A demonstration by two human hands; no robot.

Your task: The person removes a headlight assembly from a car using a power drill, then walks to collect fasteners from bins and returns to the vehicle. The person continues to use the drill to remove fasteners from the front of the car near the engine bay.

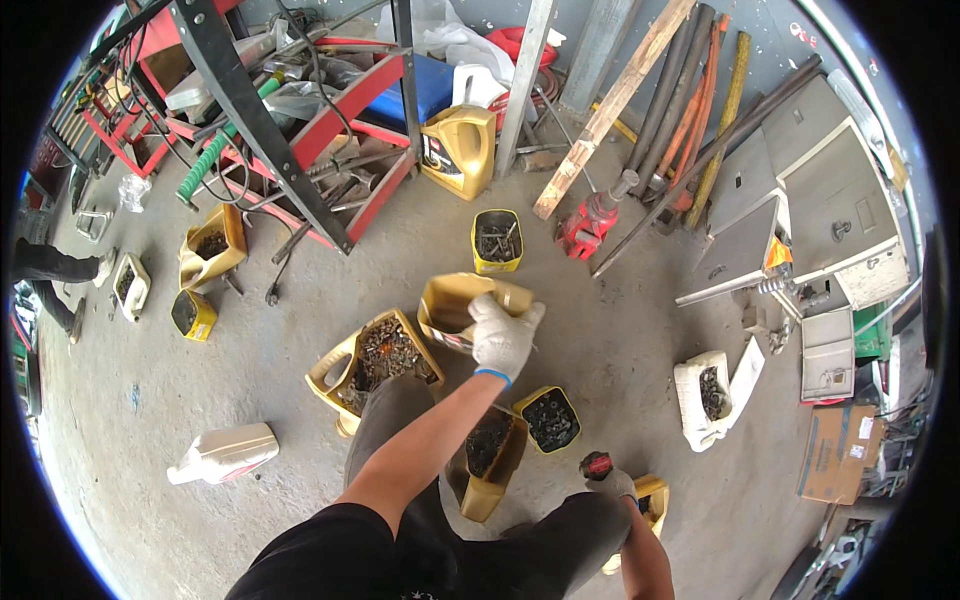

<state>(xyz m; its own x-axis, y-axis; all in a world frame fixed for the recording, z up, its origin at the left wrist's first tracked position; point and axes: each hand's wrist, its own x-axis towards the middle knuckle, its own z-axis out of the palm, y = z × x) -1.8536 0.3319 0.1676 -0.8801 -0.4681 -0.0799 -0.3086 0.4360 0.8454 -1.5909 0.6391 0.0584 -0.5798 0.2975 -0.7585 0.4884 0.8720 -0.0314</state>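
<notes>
My left hand point(503, 338), in a white work glove with a blue cuff, grips the right side of a gold cut-open plastic jug point(443, 305), whose inside looks mostly bare. Just left of it, a larger gold cut-open jug point(333, 372) holds many small rusty metal parts. By my right knee, my gloved right hand point(612, 484) is closed around a small red-and-black object point(596, 464) whose kind I cannot make out. Between my legs stand another gold cut-open jug point(484, 497) and a yellow square tub point(575, 425), both with dark small hardware. One more gold jug point(655, 498) is partly behind my right arm.
Ahead are a yellow tub of bolts point(497, 262), a red bottle jack point(592, 225) and a wooden plank point(610, 115). A red shelf rack point(345, 110) stands at upper left. White jugs point(230, 452) and a cardboard box point(838, 455) lie to the sides. Another person's legs point(55, 270) show far left.
</notes>
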